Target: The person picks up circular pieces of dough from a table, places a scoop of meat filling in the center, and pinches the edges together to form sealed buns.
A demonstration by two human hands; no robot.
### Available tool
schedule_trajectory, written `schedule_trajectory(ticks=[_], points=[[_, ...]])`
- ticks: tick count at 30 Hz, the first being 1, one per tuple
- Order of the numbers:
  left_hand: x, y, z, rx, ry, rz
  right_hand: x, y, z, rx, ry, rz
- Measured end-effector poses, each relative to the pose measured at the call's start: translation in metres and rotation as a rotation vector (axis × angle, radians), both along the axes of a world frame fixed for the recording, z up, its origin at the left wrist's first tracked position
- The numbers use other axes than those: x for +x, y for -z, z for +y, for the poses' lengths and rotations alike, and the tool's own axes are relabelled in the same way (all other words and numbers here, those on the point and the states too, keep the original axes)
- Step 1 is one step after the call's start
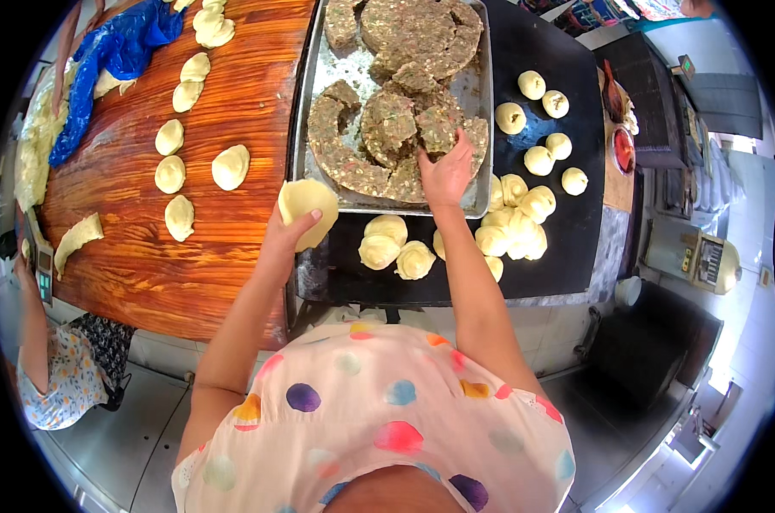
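The left hand [276, 243] pinches a pale round dough wrapper [300, 205] at its near edge, thumb laid across the face; its other fingers are mostly hidden behind the dough. The right hand [446, 178] reaches into the brown chunky filling [388, 126], thumb and index finger apart at a broken lump; I cannot tell whether they grip it. The filling lies ahead of both hands in a metal tray [483, 94], whose near rim runs just right of the wrapper and under the right wrist.

To the left of the left fingers spreads a wooden table [225, 256] with a streaky orange-brown grain. Flattened dough pieces [170, 174] form a rough line across it, with 1 more piece [231, 168] nearer the fingers. Farther left lie a curved dough strip [78, 241] and a crumpled blue plastic sheet [118, 68].

To the right of the right fingers is a black worktop [567, 248]. A pile of shaped dough balls [515, 229] sits near the right wrist, 6 more balls [539, 161] stand farther right, and a small group [386, 243] rests between the 2 forearms.

Well beyond the right fingers are a red bowl [624, 150] and a beige machine [710, 262]. A black chair-like seat [648, 338] stands on the grey floor [567, 398], behind the right hand. At far left, another person in a patterned top [67, 376] stands near a scale [44, 275].
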State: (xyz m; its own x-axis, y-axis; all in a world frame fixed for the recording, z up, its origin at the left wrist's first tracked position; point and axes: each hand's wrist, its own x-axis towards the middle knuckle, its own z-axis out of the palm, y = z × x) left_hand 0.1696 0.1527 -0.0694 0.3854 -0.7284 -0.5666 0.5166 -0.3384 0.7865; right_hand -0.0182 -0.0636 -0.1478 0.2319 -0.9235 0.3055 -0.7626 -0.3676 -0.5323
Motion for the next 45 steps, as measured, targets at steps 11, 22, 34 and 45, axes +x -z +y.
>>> schedule_trajectory(ticks=[11, 22, 34, 45], points=[[0.0, 0.001, 0.006, 0.014, -0.05, 0.24, -0.025, -0.009, -0.02, 0.384, -0.019, -0.19], [-0.072, 0.019, -0.085, -0.272, 0.044, 0.739, -0.044, -0.136, 0.004, 0.24, -0.672, 0.141], [-0.117, -0.006, -0.123, -0.301, 0.106, 0.691, -0.061, -0.147, 0.012, 0.131, -0.754, 0.21], [-0.139, -0.049, -0.138, -0.449, -0.02, 0.868, -0.09, -0.116, 0.002, 0.663, -0.129, -1.238]])
